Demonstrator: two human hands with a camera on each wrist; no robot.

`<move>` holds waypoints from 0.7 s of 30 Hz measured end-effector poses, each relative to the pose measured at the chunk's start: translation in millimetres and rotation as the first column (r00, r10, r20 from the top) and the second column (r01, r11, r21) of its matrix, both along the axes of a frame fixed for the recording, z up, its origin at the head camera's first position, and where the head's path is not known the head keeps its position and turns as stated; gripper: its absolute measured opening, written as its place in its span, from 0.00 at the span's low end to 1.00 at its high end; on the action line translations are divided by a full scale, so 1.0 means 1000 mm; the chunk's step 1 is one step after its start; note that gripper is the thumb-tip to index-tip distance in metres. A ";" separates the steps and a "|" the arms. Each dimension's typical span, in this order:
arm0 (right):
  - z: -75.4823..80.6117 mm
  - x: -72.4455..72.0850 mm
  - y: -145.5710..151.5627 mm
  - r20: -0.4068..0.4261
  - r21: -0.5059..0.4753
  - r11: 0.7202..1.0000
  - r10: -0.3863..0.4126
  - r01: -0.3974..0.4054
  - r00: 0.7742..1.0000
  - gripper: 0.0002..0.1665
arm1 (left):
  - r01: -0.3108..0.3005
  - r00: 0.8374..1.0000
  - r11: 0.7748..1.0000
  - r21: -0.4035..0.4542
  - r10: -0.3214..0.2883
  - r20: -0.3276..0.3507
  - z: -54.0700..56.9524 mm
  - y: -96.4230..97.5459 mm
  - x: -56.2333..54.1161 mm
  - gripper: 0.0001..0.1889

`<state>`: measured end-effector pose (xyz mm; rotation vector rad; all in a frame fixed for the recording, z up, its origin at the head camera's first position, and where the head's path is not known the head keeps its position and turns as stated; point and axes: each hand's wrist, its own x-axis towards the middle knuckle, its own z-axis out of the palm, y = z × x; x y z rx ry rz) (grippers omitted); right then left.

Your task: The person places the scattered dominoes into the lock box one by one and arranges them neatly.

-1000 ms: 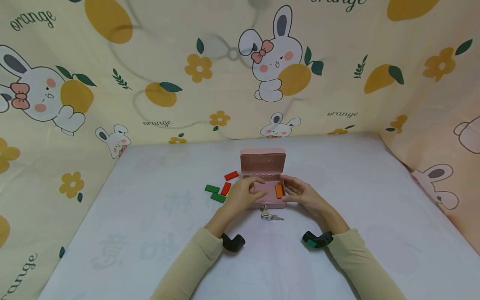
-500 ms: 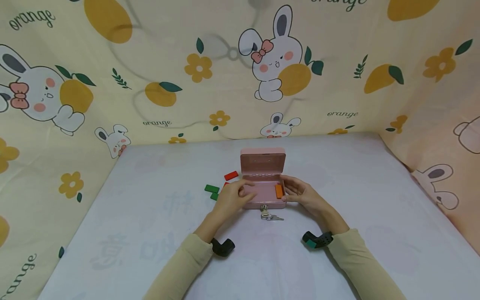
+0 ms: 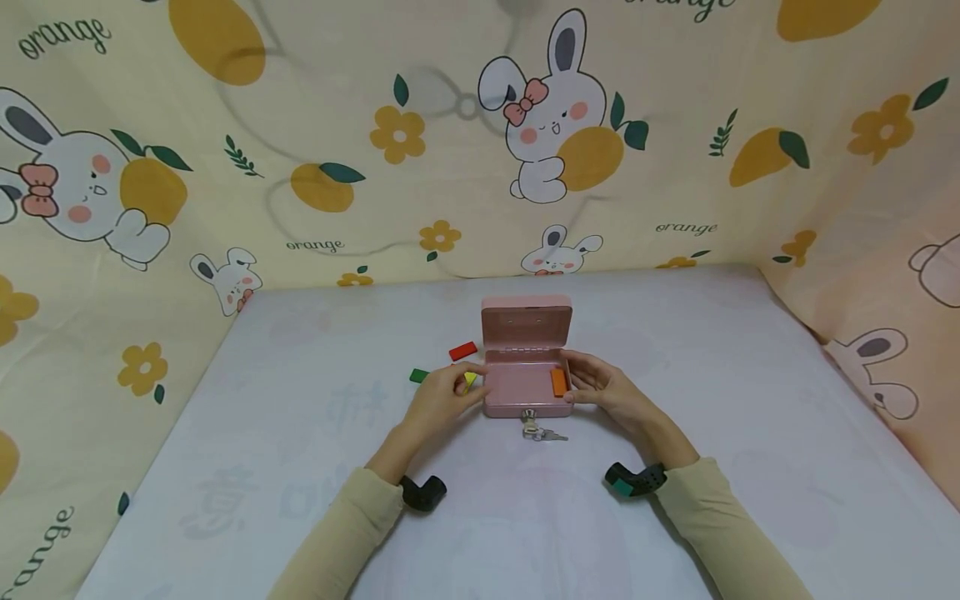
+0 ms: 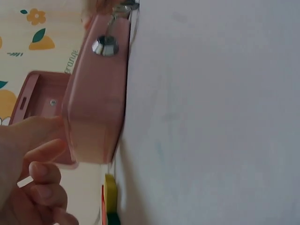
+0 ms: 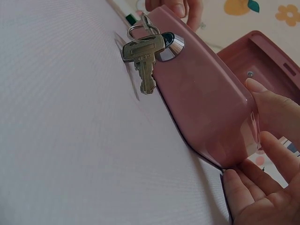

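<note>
A small pink cash box [image 3: 516, 388] stands on the table, its lid [image 3: 525, 325] raised. Inside, an orange block [image 3: 558, 382] lies near the right wall. My right hand [image 3: 609, 390] holds the box's right side, thumb by the near corner and fingers farther back; the right wrist view has the thumb at the rim and fingertips against the side. My left hand [image 3: 442, 398] is at the left wall, fingers loosely bent and nothing in them. Whether its thumb touches the box I cannot tell. Keys [image 5: 144, 58] hang from the front lock [image 5: 171, 47].
Left of the box lie a red block [image 3: 462, 351], a green block [image 3: 418, 376] and a yellow block [image 3: 470, 378], partly behind my left hand, which may hide more. A patterned cloth [image 3: 420, 192] rises behind the white-covered table [image 3: 675, 333].
My left hand has drawn back leftward from over the box's inside to its left wall, now covering some of the blocks. The right hand, box and orange block stay put.
</note>
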<state>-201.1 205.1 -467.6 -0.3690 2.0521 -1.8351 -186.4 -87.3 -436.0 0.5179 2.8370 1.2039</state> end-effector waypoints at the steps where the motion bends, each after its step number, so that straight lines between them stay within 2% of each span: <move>1: 0.000 0.000 0.000 -0.007 0.001 1.000 0.005 -0.005 1.000 0.44 | 0.000 1.000 1.000 -0.004 0.000 0.014 0.000 -0.002 0.000 0.16; 21: -0.003 -0.002 0.002 -0.026 -0.039 0.999 0.029 -0.030 0.999 0.46 | 0.095 0.986 0.986 -0.138 -0.075 0.147 -0.005 -0.034 -0.022 0.20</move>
